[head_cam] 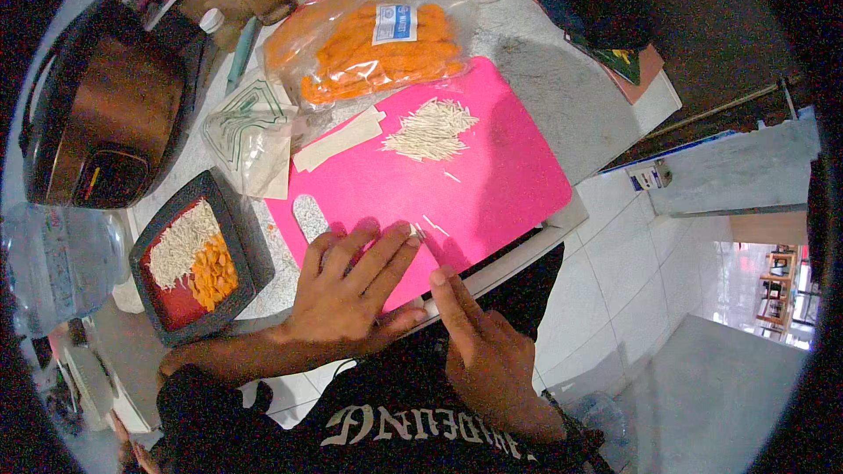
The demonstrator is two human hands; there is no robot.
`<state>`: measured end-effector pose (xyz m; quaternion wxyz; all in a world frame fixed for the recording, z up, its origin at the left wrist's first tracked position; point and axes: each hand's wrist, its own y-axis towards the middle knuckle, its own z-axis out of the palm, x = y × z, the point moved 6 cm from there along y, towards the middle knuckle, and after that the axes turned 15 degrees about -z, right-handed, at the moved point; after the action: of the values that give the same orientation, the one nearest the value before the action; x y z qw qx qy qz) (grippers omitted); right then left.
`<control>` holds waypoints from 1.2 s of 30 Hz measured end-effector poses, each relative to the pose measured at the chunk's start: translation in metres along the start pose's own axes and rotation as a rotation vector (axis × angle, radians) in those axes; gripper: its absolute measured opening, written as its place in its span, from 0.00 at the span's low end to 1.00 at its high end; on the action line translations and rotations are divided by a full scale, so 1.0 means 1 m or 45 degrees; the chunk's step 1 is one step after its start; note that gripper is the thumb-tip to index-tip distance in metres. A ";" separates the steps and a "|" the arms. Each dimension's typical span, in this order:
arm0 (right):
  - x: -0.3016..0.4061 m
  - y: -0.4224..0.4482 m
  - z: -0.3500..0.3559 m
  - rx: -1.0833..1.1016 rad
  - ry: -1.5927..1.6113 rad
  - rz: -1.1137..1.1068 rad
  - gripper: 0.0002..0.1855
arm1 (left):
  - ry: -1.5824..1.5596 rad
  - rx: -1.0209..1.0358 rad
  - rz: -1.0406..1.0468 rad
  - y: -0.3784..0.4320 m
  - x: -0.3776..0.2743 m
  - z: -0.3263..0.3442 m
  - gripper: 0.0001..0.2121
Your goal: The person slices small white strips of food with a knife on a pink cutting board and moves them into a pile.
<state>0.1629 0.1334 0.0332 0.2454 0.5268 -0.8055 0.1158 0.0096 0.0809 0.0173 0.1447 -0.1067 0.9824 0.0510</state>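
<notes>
My left hand (pixel 359 280) lies palm down over the near left part of a pink cutting board (pixel 514 164), its fingertips at a small white piece (pixel 416 230). Just right of it, at the board's near edge, is my right hand (pixel 477 329), index finger extended and the other fingers curled. What lies under its fingers is hidden. Loose white slivers (pixel 436 226) lie beyond the fingertips. Farther up the board are a pile of thin white sticks (pixel 431 130) and flat pale strips (pixel 339 139).
A dark-rimmed tray (pixel 253 257) at the left holds white bits and orange pieces. Behind the board lie a clear bag of orange material (pixel 388 46) and a crumpled plastic packet (pixel 247 131). A dark appliance (pixel 108 112) stands far left; dark cloth (pixel 593 6) lies back right.
</notes>
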 end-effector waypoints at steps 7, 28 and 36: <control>-0.019 0.014 -0.006 0.076 -0.168 -0.045 0.38 | -0.030 -0.042 0.002 -0.001 0.001 -0.001 0.36; -0.089 0.030 -0.056 -0.260 -0.415 -0.754 0.18 | 0.000 -0.206 0.059 -0.008 0.001 0.003 0.34; -0.100 0.086 -0.051 -0.210 -0.502 -0.777 0.18 | -0.026 -0.193 0.074 -0.008 0.001 0.001 0.34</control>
<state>0.1317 0.2714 0.0314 0.1504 0.7333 -0.6499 -0.1315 0.0106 0.0731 0.0155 0.1449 -0.0882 0.9768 0.1305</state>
